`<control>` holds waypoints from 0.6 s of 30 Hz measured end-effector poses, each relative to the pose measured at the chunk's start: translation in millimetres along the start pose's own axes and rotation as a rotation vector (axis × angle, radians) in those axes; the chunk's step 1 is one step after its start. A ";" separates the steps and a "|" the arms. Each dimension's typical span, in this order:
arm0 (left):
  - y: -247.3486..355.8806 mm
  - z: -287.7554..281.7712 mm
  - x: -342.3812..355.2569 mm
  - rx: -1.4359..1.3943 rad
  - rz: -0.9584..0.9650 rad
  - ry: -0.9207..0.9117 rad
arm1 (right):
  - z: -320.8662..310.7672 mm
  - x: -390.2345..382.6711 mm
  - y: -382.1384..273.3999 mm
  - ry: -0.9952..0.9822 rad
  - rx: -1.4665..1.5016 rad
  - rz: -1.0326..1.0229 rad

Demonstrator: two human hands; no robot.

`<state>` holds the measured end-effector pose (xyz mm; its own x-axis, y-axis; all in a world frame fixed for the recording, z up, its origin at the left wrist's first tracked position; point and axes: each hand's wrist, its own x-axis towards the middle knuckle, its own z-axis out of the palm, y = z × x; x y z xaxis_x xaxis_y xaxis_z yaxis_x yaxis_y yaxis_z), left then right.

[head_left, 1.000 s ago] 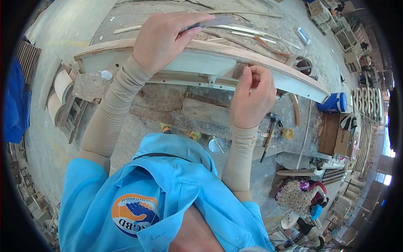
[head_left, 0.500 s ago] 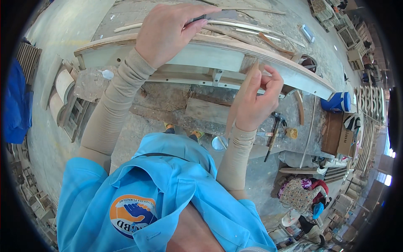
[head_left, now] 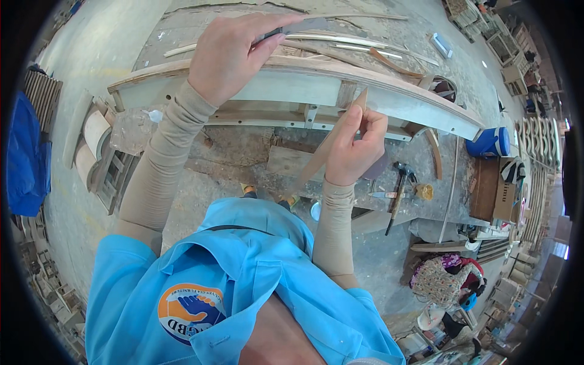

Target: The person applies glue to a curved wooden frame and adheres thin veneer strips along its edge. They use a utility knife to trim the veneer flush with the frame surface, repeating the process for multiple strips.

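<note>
My left hand [head_left: 226,58] is closed on a grey flat blade [head_left: 310,24] above the top edge of a long pale wooden workpiece [head_left: 274,83]. My right hand [head_left: 356,146] pinches a thin tan strip [head_left: 323,152] that hangs diagonally down to the left in front of the workpiece, its upper tip by a bare brown patch [head_left: 345,92] on the white face. A hammer [head_left: 401,182] and a small yellow container [head_left: 424,192] lie on the bench below, to the right of my right hand.
Loose wooden strips [head_left: 359,42] lie behind the workpiece. A blue bucket [head_left: 486,142] and cardboard box [head_left: 508,201] stand at the right. Curved wooden parts [head_left: 91,152] and a blue tarp [head_left: 27,155] are at the left. A co-worker [head_left: 444,280] bends low at the lower right.
The tan strip has come up and out in my right hand, which shifted right, then back left and a little lower. My left hand rose slightly, then came back down, still holding the blade.
</note>
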<state>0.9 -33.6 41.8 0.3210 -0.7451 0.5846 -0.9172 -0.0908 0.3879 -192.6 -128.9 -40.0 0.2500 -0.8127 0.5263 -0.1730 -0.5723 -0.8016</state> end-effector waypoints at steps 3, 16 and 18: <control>1.9 -1.5 -2.0 0.008 -0.021 -0.018 | 6.6 -7.1 4.2 0.031 0.379 0.226; 3.0 -2.8 2.7 -0.008 0.027 0.018 | -7.6 -9.5 -6.4 -0.236 0.602 0.482; 5.5 -4.9 5.8 0.036 0.031 0.022 | -10.3 -6.3 -6.4 -0.239 0.627 0.478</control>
<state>-1.1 -35.1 50.7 0.2971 -0.7335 0.6113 -0.9346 -0.0922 0.3436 -202.9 -121.3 -35.3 0.4923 -0.8676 0.0702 0.2341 0.0543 -0.9707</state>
